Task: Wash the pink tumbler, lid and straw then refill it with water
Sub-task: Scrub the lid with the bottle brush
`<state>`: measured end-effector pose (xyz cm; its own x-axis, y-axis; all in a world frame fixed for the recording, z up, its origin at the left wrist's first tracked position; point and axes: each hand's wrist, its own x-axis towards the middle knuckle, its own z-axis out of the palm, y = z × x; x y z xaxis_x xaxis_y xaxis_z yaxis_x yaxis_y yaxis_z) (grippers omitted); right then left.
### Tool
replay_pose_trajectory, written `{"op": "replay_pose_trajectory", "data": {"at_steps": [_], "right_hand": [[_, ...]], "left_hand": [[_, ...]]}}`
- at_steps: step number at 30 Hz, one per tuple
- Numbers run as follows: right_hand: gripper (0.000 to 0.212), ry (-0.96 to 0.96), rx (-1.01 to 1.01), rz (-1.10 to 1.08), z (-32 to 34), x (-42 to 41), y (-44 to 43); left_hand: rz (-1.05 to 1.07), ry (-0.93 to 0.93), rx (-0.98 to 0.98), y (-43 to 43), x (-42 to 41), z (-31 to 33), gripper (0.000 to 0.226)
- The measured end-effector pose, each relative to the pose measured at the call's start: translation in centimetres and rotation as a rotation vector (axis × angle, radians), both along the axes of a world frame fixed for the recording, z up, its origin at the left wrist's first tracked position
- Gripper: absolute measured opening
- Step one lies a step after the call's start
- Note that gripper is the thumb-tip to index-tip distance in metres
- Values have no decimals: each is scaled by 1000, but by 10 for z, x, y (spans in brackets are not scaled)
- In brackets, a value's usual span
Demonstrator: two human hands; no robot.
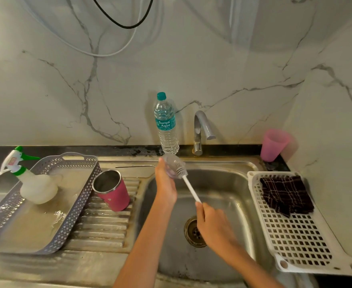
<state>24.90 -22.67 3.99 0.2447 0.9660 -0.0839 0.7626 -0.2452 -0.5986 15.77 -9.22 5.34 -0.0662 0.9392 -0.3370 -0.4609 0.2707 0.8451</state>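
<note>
The left hand [165, 185] gripped the clear round plastic lid [169, 160]. The right hand [212, 223] gripped the long white bottle brush [189, 188], which slanted up and left from it, bristles on the lid.

Left hand [165, 181] gripping clear lid [169, 163] over sink [229, 183], right hand [213, 225] holding brush [188, 185] against it

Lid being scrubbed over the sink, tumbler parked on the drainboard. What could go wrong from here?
1. The left hand holds the clear lid above the sink while the right hand pushes the brush against it; the lid could slip and drop.
2. The pink tumbler sits tilted on the ribbed drainboard near the basin; a bump might tip it.
3. The metal straw lies close to the left hand and could be knocked in.
</note>
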Motion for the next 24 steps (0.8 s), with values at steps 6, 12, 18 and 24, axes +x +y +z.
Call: {"op": "replay_pose_trajectory", "data": {"at_steps": [6, 12, 18, 24], "right_hand": [[47, 68, 18, -87, 15, 15, 29], [43, 120, 15, -23, 12, -5, -5], [46, 17, 48, -42, 22, 11, 19], [44, 42, 41, -43, 30, 12, 21]], "left_hand": [[-144, 157, 25, -21, 9, -4, 46], [-49, 155, -8, -4, 1, 13, 43], [-163, 303, 40, -20, 6, 12, 19], [-183, 382, 109, -19, 10, 13, 20]]}}
